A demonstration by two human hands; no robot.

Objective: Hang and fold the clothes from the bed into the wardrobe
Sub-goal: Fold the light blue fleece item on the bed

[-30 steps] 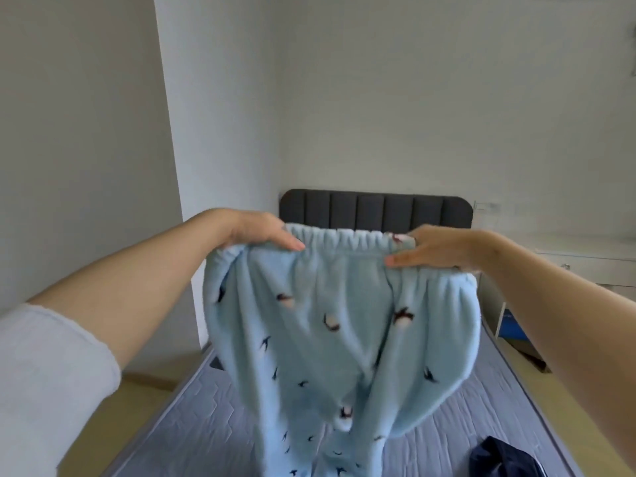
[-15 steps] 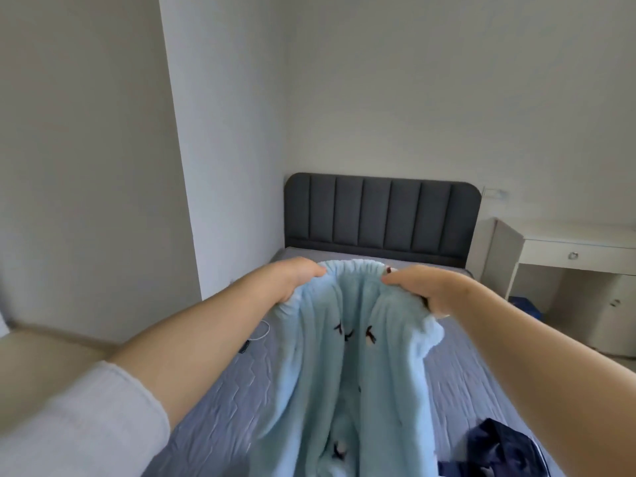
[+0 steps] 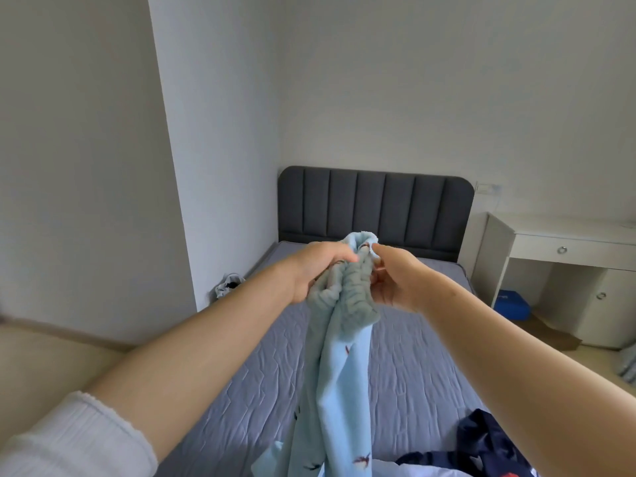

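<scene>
Change: the waistband, stretched wide a second ago, is now gathered, and both hands have met above the bed (image 3: pixel 413 373).

Left hand (image 3: pixel 320 266): grip closed, fingers curled round the bunched elastic.

Between and below the grips: pale blue fleece trousers (image 3: pixel 344 373) with a small dark bird print. The ruched waistband is doubled on itself. The legs hang straight down toward the bed, lower ends out of frame.

Right hand (image 3: pixel 395 280): thumb and fingers pinch the waistband's other end, close against the left.

This reads as a lengthwise fold, leg laid on leg, with folding only begun.

Below-right of the grips: a dark navy garment (image 3: pixel 488 438) waits on the bed.
</scene>
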